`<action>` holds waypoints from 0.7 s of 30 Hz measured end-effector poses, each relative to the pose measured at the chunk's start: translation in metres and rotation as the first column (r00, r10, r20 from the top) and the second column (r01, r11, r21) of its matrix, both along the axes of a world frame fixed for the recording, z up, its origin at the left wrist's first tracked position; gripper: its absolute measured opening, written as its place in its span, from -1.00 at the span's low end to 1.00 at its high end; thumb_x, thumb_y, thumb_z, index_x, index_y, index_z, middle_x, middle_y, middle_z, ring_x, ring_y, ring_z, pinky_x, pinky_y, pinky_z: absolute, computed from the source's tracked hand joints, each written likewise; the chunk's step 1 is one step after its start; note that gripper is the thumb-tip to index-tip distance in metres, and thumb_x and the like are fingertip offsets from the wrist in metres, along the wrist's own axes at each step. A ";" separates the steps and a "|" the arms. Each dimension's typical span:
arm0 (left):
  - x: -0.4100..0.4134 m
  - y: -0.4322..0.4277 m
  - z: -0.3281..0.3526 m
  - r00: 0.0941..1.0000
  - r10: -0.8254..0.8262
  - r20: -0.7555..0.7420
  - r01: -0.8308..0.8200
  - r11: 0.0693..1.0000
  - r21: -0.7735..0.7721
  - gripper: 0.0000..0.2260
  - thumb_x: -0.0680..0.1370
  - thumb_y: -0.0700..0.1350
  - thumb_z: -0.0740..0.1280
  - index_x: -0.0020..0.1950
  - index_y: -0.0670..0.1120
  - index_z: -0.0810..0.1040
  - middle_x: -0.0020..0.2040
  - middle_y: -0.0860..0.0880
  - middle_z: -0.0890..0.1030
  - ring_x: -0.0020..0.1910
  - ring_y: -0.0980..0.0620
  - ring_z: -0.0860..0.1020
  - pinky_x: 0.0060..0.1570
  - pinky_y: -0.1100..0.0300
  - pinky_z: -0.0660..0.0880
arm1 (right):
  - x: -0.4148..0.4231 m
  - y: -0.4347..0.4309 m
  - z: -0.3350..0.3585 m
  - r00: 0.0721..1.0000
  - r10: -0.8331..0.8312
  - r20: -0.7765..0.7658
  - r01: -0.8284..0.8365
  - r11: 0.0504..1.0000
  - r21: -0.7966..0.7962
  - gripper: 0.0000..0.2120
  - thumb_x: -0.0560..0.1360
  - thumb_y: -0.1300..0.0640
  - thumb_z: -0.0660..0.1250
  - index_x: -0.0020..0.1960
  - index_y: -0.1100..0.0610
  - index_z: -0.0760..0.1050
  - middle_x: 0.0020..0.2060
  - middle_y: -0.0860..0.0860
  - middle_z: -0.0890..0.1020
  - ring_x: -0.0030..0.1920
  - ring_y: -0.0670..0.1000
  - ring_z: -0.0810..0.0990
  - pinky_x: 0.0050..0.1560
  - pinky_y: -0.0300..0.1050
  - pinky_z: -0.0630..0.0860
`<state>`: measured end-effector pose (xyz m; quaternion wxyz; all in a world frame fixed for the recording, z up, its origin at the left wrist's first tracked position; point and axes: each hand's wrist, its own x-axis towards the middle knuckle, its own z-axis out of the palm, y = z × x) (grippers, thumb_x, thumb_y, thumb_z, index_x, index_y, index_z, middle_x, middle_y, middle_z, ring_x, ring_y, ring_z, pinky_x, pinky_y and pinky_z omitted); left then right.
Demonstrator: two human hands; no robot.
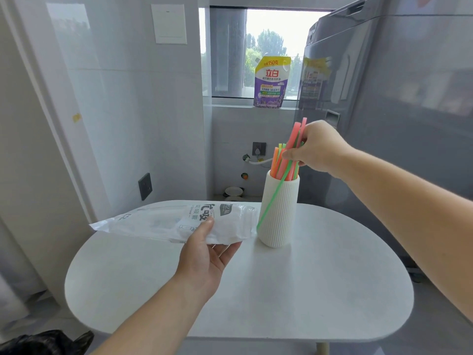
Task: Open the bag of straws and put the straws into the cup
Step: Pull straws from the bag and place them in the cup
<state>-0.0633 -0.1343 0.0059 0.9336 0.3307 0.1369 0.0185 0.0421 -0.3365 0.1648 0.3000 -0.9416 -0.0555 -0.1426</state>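
Observation:
A tall white ribbed cup (279, 213) stands on the white oval table (307, 290). Several pink, orange and green straws (286, 160) stick out of its mouth. My right hand (317, 148) grips the bundle of straws just above the cup's rim, with pink ends poking above my fingers. One thin green straw (271, 201) hangs outside the cup, slanting down across its front toward the bag. My left hand (204, 254) holds the clear printed straw bag (176, 222), which looks empty, level just left of the cup.
A large grey appliance (384, 111) stands close behind and to the right of the cup. A purple detergent pouch (271, 83) sits on the window sill. A tiled wall runs along the left. A dark object (46, 342) lies at the bottom left corner.

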 end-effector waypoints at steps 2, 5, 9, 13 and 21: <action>0.000 0.000 0.000 1.000 -0.002 -0.006 0.002 1.000 0.000 -0.70 0.62 -0.15 0.34 0.36 -0.08 0.55 0.13 -0.12 0.73 -0.07 -0.06 0.74 -0.17 0.03 0.70 | -0.003 0.002 -0.006 0.998 -0.026 0.049 0.026 1.000 0.010 -0.75 0.43 0.06 0.55 -0.08 0.23 0.62 -0.16 0.09 0.68 -0.23 0.02 0.68 -0.19 -0.10 0.63; 0.001 -0.001 0.000 1.000 -0.011 -0.013 0.011 1.000 0.002 -0.70 0.62 -0.15 0.34 0.36 -0.08 0.54 0.15 -0.13 0.72 -0.03 -0.08 0.73 -0.17 0.03 0.70 | -0.007 0.004 -0.018 0.990 -0.050 0.133 0.042 0.997 0.064 -0.80 0.42 0.11 0.56 -0.06 0.19 0.63 -0.17 0.05 0.67 -0.22 -0.03 0.65 -0.25 -0.20 0.54; 0.001 -0.002 0.001 0.999 -0.027 -0.022 0.027 1.000 0.009 -0.72 0.62 -0.14 0.35 0.33 -0.09 0.56 0.14 -0.13 0.73 0.01 -0.09 0.72 -0.14 0.02 0.70 | -0.008 0.007 -0.037 0.976 -0.078 0.203 0.041 0.983 0.180 -0.80 0.41 0.18 0.56 -0.03 0.12 0.59 -0.20 -0.05 0.65 -0.19 -0.08 0.65 -0.26 -0.29 0.52; -0.001 -0.001 0.001 0.999 -0.030 -0.027 0.030 1.000 0.007 -0.74 0.61 -0.15 0.35 0.31 -0.10 0.57 0.12 -0.14 0.73 0.02 -0.11 0.71 -0.12 0.01 0.70 | -0.012 0.011 -0.053 0.968 -0.083 0.237 0.018 0.964 0.265 -0.80 0.43 0.24 0.49 -0.01 0.04 0.55 -0.25 -0.17 0.62 -0.22 -0.17 0.62 -0.33 -0.37 0.48; 0.001 -0.001 0.000 0.999 -0.038 -0.038 0.038 0.999 0.013 -0.72 0.61 -0.15 0.35 0.33 -0.13 0.56 0.09 -0.15 0.73 -0.01 -0.11 0.72 -0.19 0.04 0.70 | -0.020 0.017 -0.064 0.963 -0.098 0.251 -0.002 0.929 0.370 -0.79 0.50 0.27 0.40 0.07 0.04 0.51 -0.27 -0.22 0.60 -0.25 -0.27 0.57 -0.30 -0.49 0.46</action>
